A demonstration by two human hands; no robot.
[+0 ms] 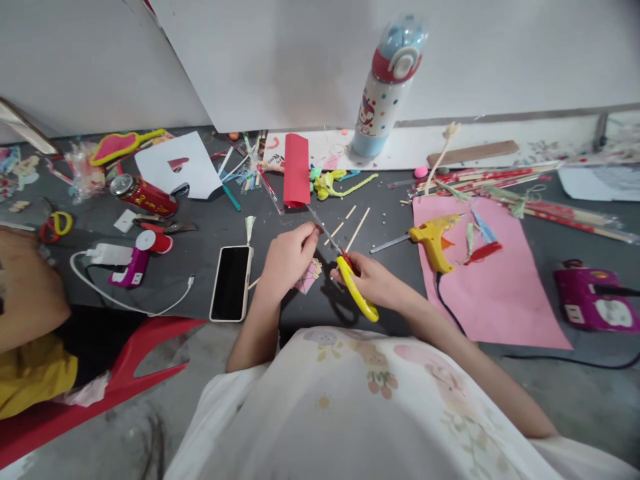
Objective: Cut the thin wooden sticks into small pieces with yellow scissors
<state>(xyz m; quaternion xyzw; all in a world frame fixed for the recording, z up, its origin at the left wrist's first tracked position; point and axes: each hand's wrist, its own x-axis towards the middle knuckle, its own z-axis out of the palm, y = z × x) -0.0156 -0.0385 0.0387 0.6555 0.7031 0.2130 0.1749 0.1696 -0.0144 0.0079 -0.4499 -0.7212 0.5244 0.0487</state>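
Observation:
My right hand (pixel 373 280) grips a pair of scissors (pixel 356 292) with yellow and red handles. The blades point up and left, past the fingertips of my left hand (pixel 294 257). Those fingers are pinched together beside the blades; what they hold, if anything, is hidden. Below my left hand lies a small pink patterned piece (pixel 306 280) with a beaded-looking tan edge, partly covered by the hand. Two thin wooden sticks (pixel 358 229) lie just beyond the blades. A folded red paper (pixel 297 170) is farther back.
To the left lie a phone (pixel 231 283), a red thread spool (pixel 161 242), pliers (pixel 173 227) and a drink can (pixel 145 195). A bottle (pixel 383 100) stands behind. At right, a yellow glue gun (pixel 434 241) rests on pink paper (pixel 505 293). Another person's arm (pixel 30 287) is at far left.

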